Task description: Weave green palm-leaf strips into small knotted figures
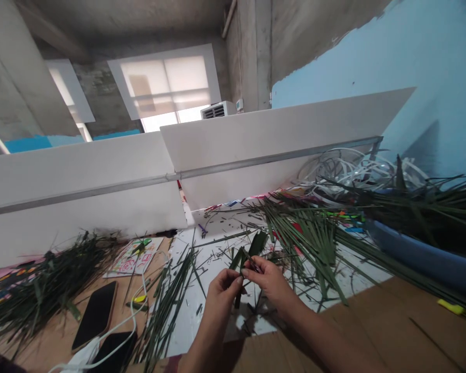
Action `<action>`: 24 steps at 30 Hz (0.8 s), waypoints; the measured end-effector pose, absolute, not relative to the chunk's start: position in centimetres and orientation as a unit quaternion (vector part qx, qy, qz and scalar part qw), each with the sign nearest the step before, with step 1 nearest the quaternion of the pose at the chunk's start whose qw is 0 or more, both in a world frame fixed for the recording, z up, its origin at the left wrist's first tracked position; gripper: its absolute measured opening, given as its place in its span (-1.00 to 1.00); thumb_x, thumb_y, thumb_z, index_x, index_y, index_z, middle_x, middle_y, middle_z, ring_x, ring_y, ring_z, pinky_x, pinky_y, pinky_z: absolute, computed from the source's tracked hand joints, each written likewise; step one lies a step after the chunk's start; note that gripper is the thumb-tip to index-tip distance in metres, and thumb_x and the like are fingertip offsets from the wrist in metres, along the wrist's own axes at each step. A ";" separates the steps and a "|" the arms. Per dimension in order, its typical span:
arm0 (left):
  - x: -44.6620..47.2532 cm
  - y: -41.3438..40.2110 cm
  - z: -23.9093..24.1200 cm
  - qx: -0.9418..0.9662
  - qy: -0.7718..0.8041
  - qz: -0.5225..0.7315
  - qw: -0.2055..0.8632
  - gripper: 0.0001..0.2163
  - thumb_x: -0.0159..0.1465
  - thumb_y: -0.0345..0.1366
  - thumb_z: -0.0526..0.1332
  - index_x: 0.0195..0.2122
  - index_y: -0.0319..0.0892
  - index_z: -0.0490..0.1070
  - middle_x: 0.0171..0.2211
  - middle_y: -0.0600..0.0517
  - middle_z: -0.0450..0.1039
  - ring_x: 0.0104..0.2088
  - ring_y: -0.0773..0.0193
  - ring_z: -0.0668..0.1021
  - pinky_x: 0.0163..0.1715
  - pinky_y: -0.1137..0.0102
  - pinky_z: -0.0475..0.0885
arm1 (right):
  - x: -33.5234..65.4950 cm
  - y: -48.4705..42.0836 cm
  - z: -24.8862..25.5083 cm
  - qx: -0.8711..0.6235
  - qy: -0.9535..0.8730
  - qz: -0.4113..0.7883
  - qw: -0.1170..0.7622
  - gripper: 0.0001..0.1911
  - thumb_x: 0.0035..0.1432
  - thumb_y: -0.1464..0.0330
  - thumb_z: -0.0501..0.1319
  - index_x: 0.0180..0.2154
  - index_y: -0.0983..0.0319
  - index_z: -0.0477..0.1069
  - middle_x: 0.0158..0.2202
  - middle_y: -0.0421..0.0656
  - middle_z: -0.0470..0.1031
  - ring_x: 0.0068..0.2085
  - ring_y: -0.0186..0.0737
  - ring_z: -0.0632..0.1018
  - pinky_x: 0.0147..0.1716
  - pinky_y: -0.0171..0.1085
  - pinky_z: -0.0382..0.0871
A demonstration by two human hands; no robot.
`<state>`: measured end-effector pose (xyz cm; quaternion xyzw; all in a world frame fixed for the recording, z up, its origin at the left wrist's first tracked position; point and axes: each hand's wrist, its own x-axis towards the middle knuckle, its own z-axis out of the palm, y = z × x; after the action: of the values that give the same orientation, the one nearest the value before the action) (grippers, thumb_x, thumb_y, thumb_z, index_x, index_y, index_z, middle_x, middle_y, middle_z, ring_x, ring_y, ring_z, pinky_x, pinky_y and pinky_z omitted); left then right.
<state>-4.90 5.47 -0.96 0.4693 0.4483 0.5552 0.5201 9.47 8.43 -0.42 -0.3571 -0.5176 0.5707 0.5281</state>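
Note:
My left hand (224,291) pinches a green palm-leaf strip (238,300), whose lower end hangs below the fingers. Close against it, my right hand (270,282) is closed on a slim dark thing (251,260) that slants up from the fingertips; its kind is unclear. The fingertips of both hands nearly meet. Folded green leaf pieces (259,242) rise just above them. A fan of long leaf strips (310,233) lies to the right, and a bundle of narrow strips (171,305) to the left. Leaf scraps litter the white board (194,316) underneath.
Two phones, one dark (95,313), and a white cable (134,316) lie at left beside a leaf pile (50,282) and a printed card (135,256). A blue tub (423,254) with leaves and coiled clear strips (345,171) stand right. White partition panels (279,134) close off the back.

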 end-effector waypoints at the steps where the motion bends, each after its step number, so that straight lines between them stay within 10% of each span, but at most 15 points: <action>1: -4.9 5.4 -1.0 0.458 0.448 0.562 0.522 -0.72 0.00 -0.10 0.46 -0.47 -0.18 0.48 -0.55 0.08 0.43 -0.51 0.31 0.39 -0.47 0.45 0.25 | 9.5 8.3 -0.3 -0.357 -0.515 0.575 0.526 -0.66 -0.06 0.09 0.40 -0.42 0.21 0.42 -0.45 -0.27 0.36 -0.38 -0.26 0.35 -0.34 -0.29 0.21; 7: -5.0 5.0 -0.7 0.398 0.440 0.603 0.534 -0.73 0.02 -0.12 0.47 -0.47 -0.17 0.46 -0.59 0.14 0.32 -0.56 0.39 0.31 -0.52 0.49 0.21 | 9.6 7.7 -0.1 -0.367 -0.508 0.613 0.481 -0.51 0.16 -0.11 0.15 -0.25 0.19 0.45 -0.49 -0.28 0.33 -0.57 -0.37 0.12 -0.56 -0.32 -0.11; 24: -5.5 5.9 -1.8 0.410 0.430 0.601 0.535 -0.72 -0.05 -0.17 0.51 -0.47 -0.22 0.50 -0.56 0.08 0.44 -0.53 0.35 0.41 -0.47 0.46 0.27 | 8.3 7.0 -1.0 -0.326 -0.515 0.640 0.468 -0.54 0.11 -0.09 0.25 -0.36 0.18 0.32 -0.55 -0.34 0.22 -0.50 -0.36 0.22 -0.49 -0.33 0.03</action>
<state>-5.46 5.90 -1.83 0.4102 0.4295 0.6009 0.5349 8.26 6.97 -0.99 -0.3259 -0.5148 0.6402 0.4679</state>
